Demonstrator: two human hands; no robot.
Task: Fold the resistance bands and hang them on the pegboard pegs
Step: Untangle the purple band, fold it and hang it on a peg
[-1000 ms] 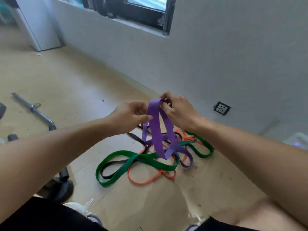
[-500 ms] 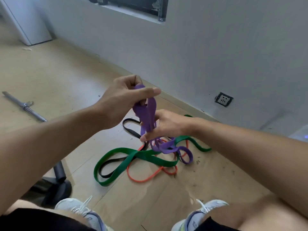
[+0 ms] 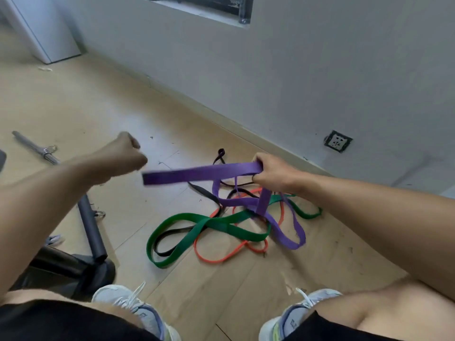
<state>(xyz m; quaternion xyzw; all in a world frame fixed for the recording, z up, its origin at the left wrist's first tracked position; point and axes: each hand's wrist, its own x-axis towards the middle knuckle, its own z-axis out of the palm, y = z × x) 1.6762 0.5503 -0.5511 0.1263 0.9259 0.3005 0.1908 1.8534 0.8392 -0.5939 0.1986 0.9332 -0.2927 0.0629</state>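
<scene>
Right hand (image 3: 275, 174) clamped on purple band (image 3: 202, 174), folded end jutting left, rest trailing down into floor pile. Left hand (image 3: 123, 156) fisted near folded end, blurred, contact with band unclear. Green band (image 3: 209, 223), orange band (image 3: 221, 257), black band (image 3: 170, 252) tangled on floor (image 3: 86, 107) by wall (image 3: 320, 70).

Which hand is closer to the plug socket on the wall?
The right hand. It sits below and to the left of the socket, gripping the purple band. The left hand is much farther away, off to the left.
</scene>
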